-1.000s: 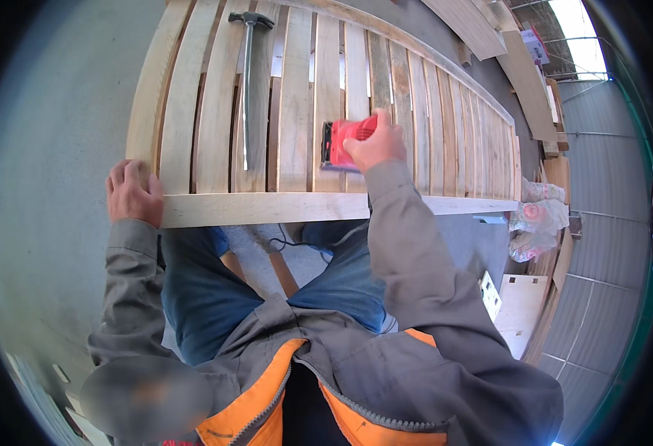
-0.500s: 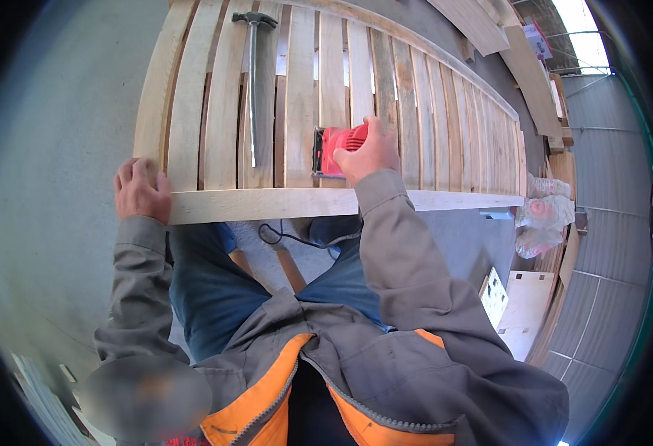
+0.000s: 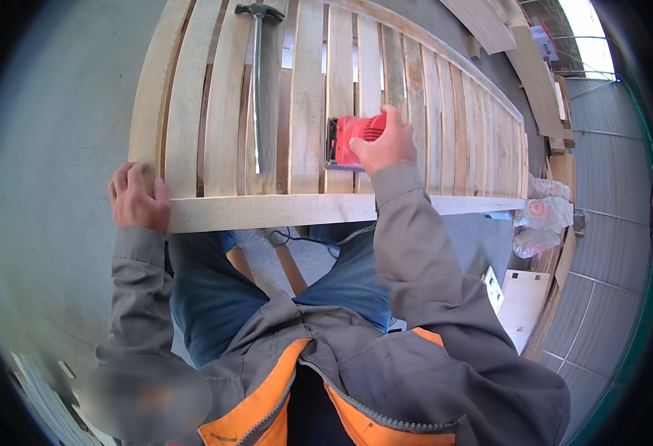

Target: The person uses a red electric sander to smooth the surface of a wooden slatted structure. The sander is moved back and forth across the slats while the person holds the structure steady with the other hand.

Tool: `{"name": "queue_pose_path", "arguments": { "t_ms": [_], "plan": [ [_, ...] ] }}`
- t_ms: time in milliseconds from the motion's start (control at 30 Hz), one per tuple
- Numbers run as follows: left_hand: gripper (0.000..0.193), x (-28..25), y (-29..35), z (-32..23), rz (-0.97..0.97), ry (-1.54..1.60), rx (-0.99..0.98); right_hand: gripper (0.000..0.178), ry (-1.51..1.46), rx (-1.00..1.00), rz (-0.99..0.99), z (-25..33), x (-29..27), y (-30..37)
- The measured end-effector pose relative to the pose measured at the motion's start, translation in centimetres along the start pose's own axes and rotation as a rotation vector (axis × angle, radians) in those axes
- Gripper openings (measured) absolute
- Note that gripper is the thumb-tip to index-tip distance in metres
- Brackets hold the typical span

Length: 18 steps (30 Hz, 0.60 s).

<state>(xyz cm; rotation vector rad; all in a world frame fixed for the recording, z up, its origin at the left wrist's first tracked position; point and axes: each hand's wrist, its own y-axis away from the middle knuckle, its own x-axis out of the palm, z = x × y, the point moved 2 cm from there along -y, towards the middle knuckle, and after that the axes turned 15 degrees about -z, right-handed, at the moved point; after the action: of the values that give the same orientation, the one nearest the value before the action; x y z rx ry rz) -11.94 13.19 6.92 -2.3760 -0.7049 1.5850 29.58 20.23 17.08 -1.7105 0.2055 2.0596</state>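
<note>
In front of me lies a long slatted wooden frame (image 3: 267, 214), with pale planks running away from me across it. My right hand (image 3: 388, 146) is wrapped round a red electric sander (image 3: 352, 137), whose flat base rests on the slats right of the middle. A dark cord (image 3: 319, 239) hangs below the near rail. With its fingers curled over the frame's near left corner, my left hand (image 3: 139, 197) grips the wood. A claw hammer (image 3: 258, 82) with a metal shaft lies along the slats between my hands, its head at the far side.
Long boards (image 3: 482, 22) lie at the far right. Plastic-wrapped bundles (image 3: 546, 213) stand beyond the frame's right end. Light panels with cut-outs (image 3: 523, 301) lean at the right, before a grey corrugated wall (image 3: 609, 193). Stacked strips (image 3: 48, 394) sit at the lower left.
The sander in my right hand has moved a little right and slightly away from me along the slats. My left hand keeps its grip on the corner.
</note>
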Motion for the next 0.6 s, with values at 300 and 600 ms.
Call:
{"name": "queue_pose_path", "arguments": {
  "t_ms": [300, 600],
  "plan": [
    [0.039, 0.2, -0.1, 0.4, -0.010, -0.004, 0.029, 0.085, 0.074, -0.066, -0.047, 3.8, 3.0, -10.0],
    [0.040, 0.2, -0.4, 0.2, -0.008, 0.015, 0.065, 0.082, 0.037, -0.134, -0.069, 8.1, 5.9, -19.9]
  ]
}}
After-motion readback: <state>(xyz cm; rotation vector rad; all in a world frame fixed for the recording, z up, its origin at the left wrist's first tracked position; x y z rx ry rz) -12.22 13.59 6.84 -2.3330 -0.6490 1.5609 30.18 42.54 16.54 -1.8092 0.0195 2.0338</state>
